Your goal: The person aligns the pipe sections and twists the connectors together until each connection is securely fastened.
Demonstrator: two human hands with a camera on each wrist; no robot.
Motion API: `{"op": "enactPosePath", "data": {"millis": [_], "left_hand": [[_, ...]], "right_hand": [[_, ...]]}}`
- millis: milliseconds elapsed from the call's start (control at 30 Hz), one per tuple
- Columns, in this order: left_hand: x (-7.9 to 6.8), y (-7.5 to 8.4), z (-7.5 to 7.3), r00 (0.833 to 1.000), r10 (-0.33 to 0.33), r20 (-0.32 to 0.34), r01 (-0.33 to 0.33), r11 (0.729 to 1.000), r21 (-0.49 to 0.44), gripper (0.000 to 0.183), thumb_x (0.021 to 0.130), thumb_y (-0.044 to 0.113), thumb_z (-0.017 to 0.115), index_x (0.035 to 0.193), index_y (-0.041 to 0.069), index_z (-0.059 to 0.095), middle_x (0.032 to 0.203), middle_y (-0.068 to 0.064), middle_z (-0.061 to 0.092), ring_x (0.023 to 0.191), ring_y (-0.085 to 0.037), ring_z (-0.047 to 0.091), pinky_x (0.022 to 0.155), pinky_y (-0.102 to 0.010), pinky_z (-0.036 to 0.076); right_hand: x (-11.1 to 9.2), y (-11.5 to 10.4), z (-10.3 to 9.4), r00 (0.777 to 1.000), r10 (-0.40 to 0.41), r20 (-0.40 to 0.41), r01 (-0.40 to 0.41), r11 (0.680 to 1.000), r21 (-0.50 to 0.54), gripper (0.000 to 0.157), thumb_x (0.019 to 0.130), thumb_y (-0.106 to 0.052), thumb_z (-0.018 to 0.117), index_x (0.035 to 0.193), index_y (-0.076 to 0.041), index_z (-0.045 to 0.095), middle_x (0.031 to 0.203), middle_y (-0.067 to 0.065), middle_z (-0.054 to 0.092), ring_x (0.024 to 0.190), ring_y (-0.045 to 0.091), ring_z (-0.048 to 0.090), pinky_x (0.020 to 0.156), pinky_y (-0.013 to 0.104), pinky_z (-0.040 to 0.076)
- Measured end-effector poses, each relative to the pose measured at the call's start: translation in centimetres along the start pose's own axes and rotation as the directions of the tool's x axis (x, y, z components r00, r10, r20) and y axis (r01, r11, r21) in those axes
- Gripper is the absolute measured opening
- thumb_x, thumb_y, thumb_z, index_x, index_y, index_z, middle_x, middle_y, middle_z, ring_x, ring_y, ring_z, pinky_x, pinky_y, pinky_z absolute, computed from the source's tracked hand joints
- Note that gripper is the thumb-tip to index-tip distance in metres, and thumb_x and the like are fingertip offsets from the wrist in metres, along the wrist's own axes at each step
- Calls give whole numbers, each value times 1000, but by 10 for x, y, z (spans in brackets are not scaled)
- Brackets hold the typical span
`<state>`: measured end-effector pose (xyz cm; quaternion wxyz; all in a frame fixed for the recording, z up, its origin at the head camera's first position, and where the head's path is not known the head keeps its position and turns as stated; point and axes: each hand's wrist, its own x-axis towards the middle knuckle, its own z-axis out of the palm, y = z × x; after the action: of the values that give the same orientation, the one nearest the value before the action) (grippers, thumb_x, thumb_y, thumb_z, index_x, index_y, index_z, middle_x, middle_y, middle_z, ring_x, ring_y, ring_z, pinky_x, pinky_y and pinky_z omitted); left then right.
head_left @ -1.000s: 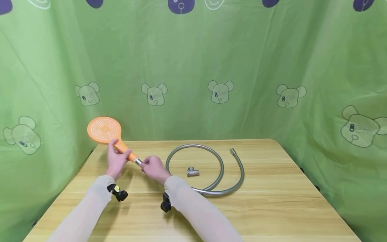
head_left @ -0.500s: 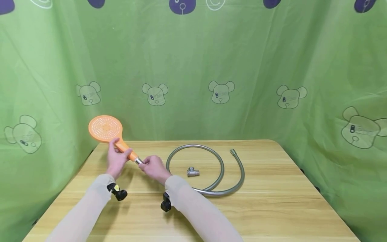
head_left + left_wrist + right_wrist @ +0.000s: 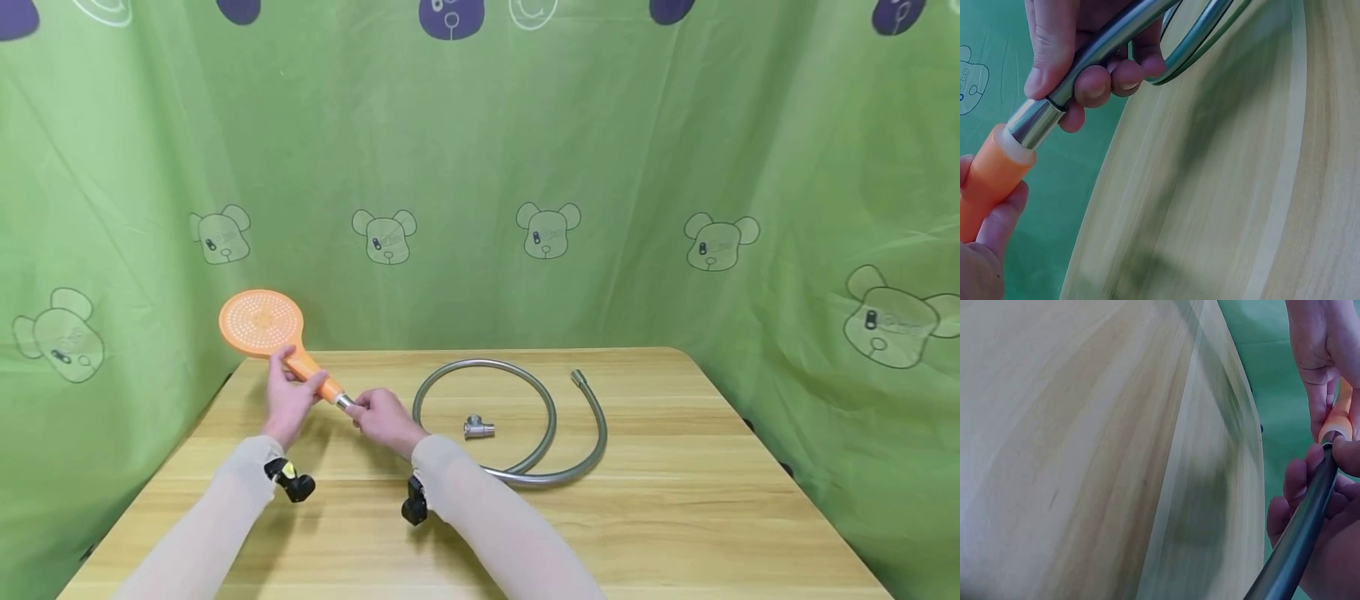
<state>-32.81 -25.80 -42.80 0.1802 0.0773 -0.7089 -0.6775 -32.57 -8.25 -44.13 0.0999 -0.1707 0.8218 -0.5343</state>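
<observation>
An orange shower head (image 3: pixel 261 323) with a pale dotted face is held up at the left of the table, face toward the head camera. My left hand (image 3: pixel 291 402) grips its handle (image 3: pixel 991 181), fingers behind and thumb along the side. At the handle's lower end sits a silver metal connector (image 3: pixel 1035 122) against a whitish collar. My right hand (image 3: pixel 386 417) pinches the end of the grey shower hose (image 3: pixel 1300 531) right at that connector, thumb on one side and curled fingers on the other. From there the hose runs back under the right wrist.
The rest of the hose (image 3: pixel 551 417) lies looped on the wooden table (image 3: pixel 675 517), its free metal end (image 3: pixel 577 377) at the back right. Inside the loop lies a small chrome T-shaped fitting (image 3: pixel 478 427). Green curtains (image 3: pixel 465 292) enclose the table's back and sides.
Both hands keep their hold on the shower head and hose end. Only slight shifts of the right hand and of the camera view show.
</observation>
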Motion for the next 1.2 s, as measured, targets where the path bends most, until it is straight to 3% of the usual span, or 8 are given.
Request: {"op": "enactPosePath", "data": {"millis": [267,367,533,667,767,933,1067,1200], "left_hand": [[-3,0,2,1000,12,-13,-12,1000,-1,80,92,-3,67,155,21,24,116,-10,38,95,-17,54,80,-23,60],[-2,-2,2,1000,14,-15,-14,1000,6,80,92,-3,68,155,21,25,115,-10,38,95,-17,54,79,-23,60],[-1,-2,3,1000,9,-12,-9,1000,7,80,92,-3,67,155,20,25,116,-10,39,92,-17,56,79,-23,60],[-1,-1,4,1000,7,-11,-7,1000,10,80,92,-4,67,155,19,25,115,-11,39,92,-17,56,80,-24,60],[-2,-1,5,1000,9,-10,-9,1000,7,80,92,-4,67,155,19,25,115,-11,39,93,-17,55,79,-24,60],[-2,-1,6,1000,5,-9,-5,1000,-1,80,92,-4,67,155,19,25,115,-10,39,93,-17,55,80,-25,61],[-1,-1,5,1000,-1,-3,1,1000,-6,81,92,-4,67,156,20,24,115,-10,39,94,-18,55,81,-25,60],[-1,-1,4,1000,3,-3,-3,1000,-17,81,92,-3,67,156,20,23,116,-10,38,95,-18,55,82,-23,60]], "right_hand": [[2,0,-4,997,20,74,-24,999,44,28,104,-22,53,94,-4,72,88,22,68,53,9,41,44,21,31],[1,0,-4,996,10,84,-13,999,37,33,104,-27,53,95,-1,72,79,17,65,54,9,41,47,21,32],[2,1,-4,998,13,67,-10,999,-52,35,97,-33,67,95,1,73,65,0,57,55,9,44,49,22,36],[2,0,-4,998,7,55,-3,997,-78,26,94,-26,71,96,-1,73,65,0,58,54,10,45,45,22,36],[2,-1,-5,999,10,41,-8,999,-31,20,92,-21,73,102,-3,70,70,2,63,59,15,55,50,26,44],[3,-2,-5,999,34,16,-34,998,58,22,89,-17,77,101,-10,59,76,4,67,76,30,69,69,44,58],[3,-1,-5,1000,22,15,-22,998,54,15,92,-18,74,93,-9,62,74,3,67,73,26,68,65,36,57],[4,-2,-4,999,-16,27,16,1000,20,18,98,-23,65,88,-9,68,69,0,64,62,13,57,54,23,44]]}}
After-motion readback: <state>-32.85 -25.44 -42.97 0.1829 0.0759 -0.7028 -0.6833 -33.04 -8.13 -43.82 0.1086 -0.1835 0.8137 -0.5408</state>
